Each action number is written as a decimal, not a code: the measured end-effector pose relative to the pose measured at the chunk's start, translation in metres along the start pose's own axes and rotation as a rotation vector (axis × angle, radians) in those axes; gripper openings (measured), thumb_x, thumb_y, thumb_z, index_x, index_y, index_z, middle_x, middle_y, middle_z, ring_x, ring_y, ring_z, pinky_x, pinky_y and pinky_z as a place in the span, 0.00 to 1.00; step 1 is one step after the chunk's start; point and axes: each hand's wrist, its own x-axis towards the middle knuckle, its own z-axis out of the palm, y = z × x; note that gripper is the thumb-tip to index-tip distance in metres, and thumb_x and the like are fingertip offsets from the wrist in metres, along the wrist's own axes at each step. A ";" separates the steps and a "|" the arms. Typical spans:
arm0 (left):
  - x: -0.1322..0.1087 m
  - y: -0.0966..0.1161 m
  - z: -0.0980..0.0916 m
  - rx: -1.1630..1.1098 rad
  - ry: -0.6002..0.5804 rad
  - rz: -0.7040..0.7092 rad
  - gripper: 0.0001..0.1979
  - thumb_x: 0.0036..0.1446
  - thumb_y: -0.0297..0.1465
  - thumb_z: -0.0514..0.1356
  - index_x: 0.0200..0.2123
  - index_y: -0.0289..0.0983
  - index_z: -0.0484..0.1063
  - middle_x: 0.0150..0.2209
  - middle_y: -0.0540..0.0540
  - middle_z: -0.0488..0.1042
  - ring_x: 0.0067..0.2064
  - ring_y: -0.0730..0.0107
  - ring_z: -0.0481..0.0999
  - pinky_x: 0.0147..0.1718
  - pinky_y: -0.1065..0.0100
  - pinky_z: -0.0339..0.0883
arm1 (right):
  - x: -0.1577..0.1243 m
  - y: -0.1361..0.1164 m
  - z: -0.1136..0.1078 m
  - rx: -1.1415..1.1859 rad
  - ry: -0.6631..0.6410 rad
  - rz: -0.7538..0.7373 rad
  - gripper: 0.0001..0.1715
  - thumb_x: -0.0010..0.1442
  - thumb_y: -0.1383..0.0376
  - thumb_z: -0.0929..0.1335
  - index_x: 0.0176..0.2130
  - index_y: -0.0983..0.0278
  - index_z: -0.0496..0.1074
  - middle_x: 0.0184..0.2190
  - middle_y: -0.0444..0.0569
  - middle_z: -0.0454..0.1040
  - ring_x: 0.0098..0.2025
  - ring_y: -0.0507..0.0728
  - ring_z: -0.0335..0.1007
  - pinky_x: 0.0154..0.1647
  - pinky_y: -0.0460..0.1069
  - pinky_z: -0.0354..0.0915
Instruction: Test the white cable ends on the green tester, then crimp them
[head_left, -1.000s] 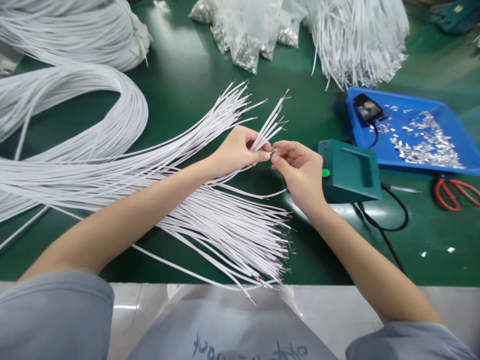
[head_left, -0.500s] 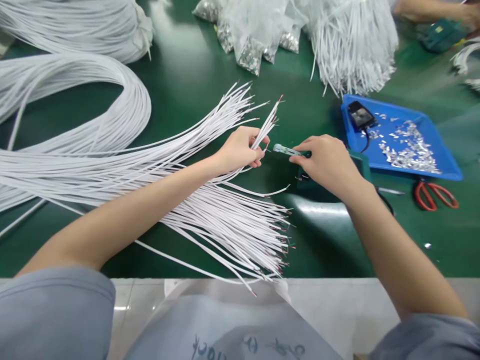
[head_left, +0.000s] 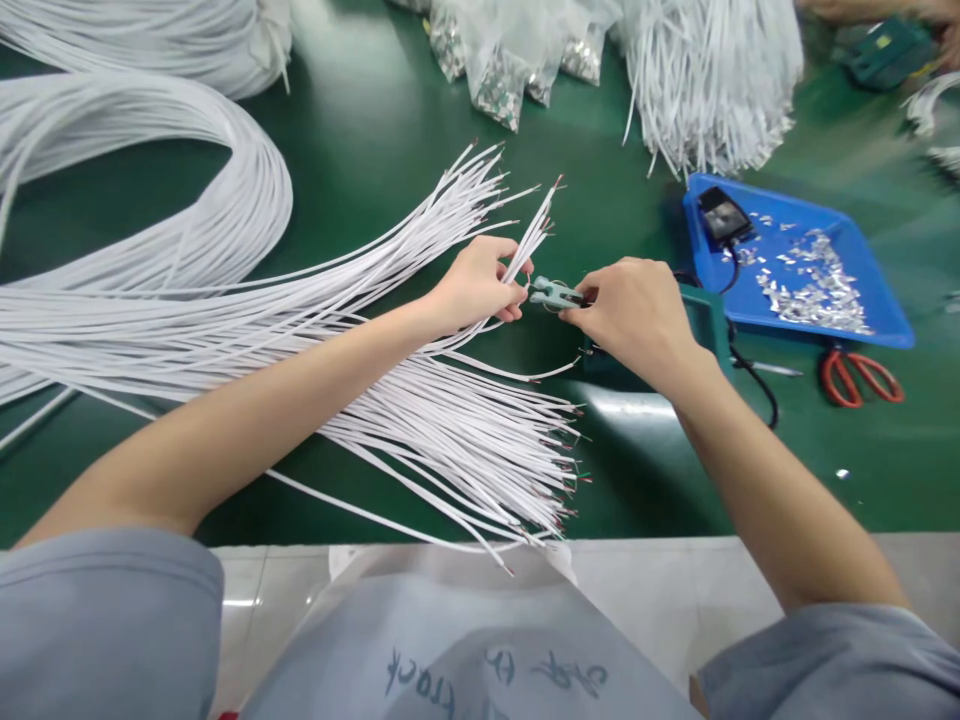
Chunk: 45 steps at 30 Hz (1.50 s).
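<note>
Green table (head_left: 390,90): white cable bundle (head_left: 225,318) spread across ctr. & L side. L hand (head_left: 480,282) + R hand (head_left: 637,315): facing, apart. Cable bunch (head_left: 534,235): in closed L fingers, ends projecting. Pale-green tool (head_left: 555,293): pinched betw. R thumb & fingers, mouth just beside L fingertips; contact w/ cable: can't tell. Advised: L grip steady, single end clear of bunch, tool square, skin clear of mouth.

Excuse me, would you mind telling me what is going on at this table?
A person's left hand holds a small bunch of white cables. The right hand holds a pale green clip-like tool, its tip pointing toward the left hand; whether it touches a cable is unclear. To the right lie a blue tray of small silvery pieces and, outside it, red-handled scissors.
</note>
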 end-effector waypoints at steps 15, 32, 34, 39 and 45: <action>0.000 -0.001 0.000 0.098 -0.001 -0.037 0.11 0.48 0.14 0.61 0.33 0.33 0.70 0.20 0.51 0.70 0.22 0.69 0.76 0.24 0.67 0.73 | 0.000 0.015 0.008 0.255 0.103 -0.020 0.22 0.66 0.60 0.59 0.44 0.65 0.78 0.44 0.56 0.78 0.47 0.65 0.69 0.50 0.60 0.63; 0.000 0.003 0.002 0.125 0.060 0.081 0.09 0.52 0.20 0.63 0.38 0.31 0.75 0.24 0.51 0.73 0.26 0.77 0.71 0.29 0.73 0.64 | -0.044 -0.061 0.034 0.095 0.249 -0.683 0.22 0.67 0.67 0.59 0.54 0.75 0.70 0.54 0.65 0.72 0.58 0.67 0.64 0.62 0.62 0.58; -0.001 0.005 0.002 0.074 0.089 0.115 0.03 0.58 0.27 0.61 0.34 0.32 0.74 0.24 0.51 0.71 0.21 0.81 0.65 0.22 0.74 0.58 | -0.050 -0.067 0.031 0.110 0.185 -0.599 0.21 0.67 0.69 0.58 0.53 0.76 0.71 0.49 0.65 0.73 0.52 0.66 0.67 0.58 0.61 0.61; -0.005 0.013 0.004 -0.151 0.035 0.182 0.13 0.67 0.29 0.52 0.28 0.34 0.66 0.26 0.53 0.68 0.16 0.85 0.63 0.14 0.75 0.52 | -0.063 -0.067 0.008 0.458 -0.151 -0.615 0.16 0.63 0.72 0.60 0.39 0.69 0.76 0.34 0.53 0.74 0.35 0.56 0.69 0.38 0.52 0.66; -0.007 0.015 0.008 -0.212 -0.007 0.253 0.14 0.64 0.27 0.58 0.25 0.34 0.65 0.21 0.55 0.64 0.17 0.85 0.65 0.16 0.78 0.56 | -0.038 -0.050 0.017 1.335 0.149 -0.068 0.08 0.59 0.67 0.65 0.35 0.66 0.75 0.31 0.46 0.77 0.30 0.51 0.72 0.31 0.47 0.68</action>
